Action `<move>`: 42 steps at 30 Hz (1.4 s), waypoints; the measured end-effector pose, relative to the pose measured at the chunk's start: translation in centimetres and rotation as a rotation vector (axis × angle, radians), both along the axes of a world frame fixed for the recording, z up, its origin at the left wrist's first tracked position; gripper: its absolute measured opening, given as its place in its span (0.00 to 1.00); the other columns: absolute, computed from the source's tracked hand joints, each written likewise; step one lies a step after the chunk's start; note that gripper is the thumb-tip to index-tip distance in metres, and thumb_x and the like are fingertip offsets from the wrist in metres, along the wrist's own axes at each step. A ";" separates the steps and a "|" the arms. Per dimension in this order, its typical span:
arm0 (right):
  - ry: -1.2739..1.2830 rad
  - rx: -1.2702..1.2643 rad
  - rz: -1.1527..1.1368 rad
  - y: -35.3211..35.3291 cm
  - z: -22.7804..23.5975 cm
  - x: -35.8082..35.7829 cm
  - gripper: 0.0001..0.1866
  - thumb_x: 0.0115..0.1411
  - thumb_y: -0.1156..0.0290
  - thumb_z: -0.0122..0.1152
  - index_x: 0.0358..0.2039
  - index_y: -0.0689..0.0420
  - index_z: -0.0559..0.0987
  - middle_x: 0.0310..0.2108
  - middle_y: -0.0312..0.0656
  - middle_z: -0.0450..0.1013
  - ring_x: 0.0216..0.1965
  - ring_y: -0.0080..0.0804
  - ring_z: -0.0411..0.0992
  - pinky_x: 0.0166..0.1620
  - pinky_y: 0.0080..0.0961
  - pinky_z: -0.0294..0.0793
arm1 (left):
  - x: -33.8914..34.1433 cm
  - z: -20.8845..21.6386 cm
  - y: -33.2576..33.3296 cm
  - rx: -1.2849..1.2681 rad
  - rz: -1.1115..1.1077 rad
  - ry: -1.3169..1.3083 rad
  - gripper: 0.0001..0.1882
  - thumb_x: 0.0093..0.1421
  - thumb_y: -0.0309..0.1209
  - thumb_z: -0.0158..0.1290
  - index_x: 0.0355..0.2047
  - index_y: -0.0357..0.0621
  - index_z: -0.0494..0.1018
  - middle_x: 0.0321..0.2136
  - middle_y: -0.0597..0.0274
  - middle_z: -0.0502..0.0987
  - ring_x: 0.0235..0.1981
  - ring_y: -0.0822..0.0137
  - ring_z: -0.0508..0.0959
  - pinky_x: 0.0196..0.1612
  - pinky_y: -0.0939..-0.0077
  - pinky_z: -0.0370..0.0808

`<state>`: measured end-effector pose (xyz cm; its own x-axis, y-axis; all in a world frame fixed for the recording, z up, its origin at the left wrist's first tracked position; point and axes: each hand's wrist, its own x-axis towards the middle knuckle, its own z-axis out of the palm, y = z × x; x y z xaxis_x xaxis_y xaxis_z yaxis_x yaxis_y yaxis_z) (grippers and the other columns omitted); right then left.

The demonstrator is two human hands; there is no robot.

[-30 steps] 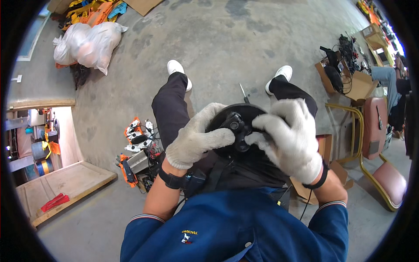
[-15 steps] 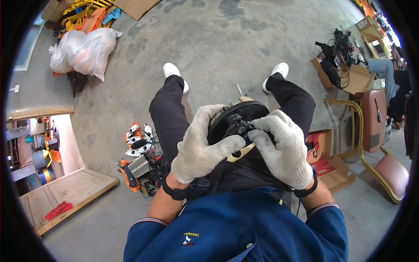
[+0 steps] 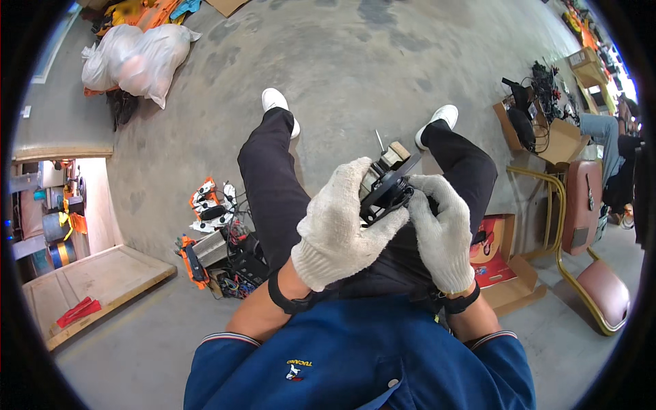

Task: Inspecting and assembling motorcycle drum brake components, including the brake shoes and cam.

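Observation:
Between my hands, above my lap, is a black round disc-shaped part (image 3: 391, 189) with a dark knobbed mechanism on its near side. It is tilted so that its edge shows. A tan block (image 3: 395, 153) sticks out on its far side. My left hand (image 3: 342, 225), in a white knitted glove, is closed round the disc's left side, thumb across the near face. My right hand (image 3: 441, 232), gloved alike, has its fingers curled against the mechanism; its fingertips are partly hidden, and whether they pinch a small piece does not show.
A thin metal rod (image 3: 378, 140) shows beyond the part. On the floor at left lie orange and white devices with wires (image 3: 215, 205). At right are an open carton with red print (image 3: 493, 263), a pink chair (image 3: 584, 205), and a box of black cables (image 3: 529, 113). White bags (image 3: 140, 65) stand far left.
The disc has turned from showing its broad near face to a steeper, edge-on tilt, bringing the tan block into view. Both hands have moved with it, the left one to the right. The view shifted slightly.

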<state>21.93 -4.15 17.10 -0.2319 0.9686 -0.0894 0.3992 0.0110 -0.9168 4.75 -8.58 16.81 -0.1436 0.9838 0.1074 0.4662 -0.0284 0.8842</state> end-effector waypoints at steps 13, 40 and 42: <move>-0.107 0.017 0.051 0.6 -0.8 -0.1 0.09 0.65 0.77 0.61 0.44 0.66 0.81 0.32 0.47 0.80 0.32 0.31 0.79 0.39 0.28 0.77 | -0.1 -0.1 0.1 0.042 0.009 0.132 0.40 0.54 0.37 0.74 0.59 0.27 0.67 0.42 0.47 0.79 0.36 0.60 0.83 0.41 0.67 0.82; -0.068 0.107 0.129 1.5 -1.7 -0.2 0.10 0.63 0.79 0.64 0.45 0.63 0.81 0.40 0.49 0.79 0.41 0.40 0.80 0.45 0.32 0.77 | -0.3 -0.5 0.3 -0.100 0.061 -0.123 0.38 0.53 0.32 0.75 0.59 0.31 0.68 0.44 0.52 0.78 0.42 0.66 0.81 0.47 0.72 0.80; -0.063 0.159 0.169 1.9 -1.3 0.2 0.10 0.62 0.79 0.65 0.45 0.64 0.81 0.41 0.49 0.78 0.43 0.40 0.80 0.46 0.32 0.78 | -0.4 -0.5 0.3 -0.091 0.049 -0.102 0.39 0.53 0.32 0.75 0.59 0.31 0.68 0.44 0.52 0.79 0.42 0.67 0.81 0.47 0.71 0.80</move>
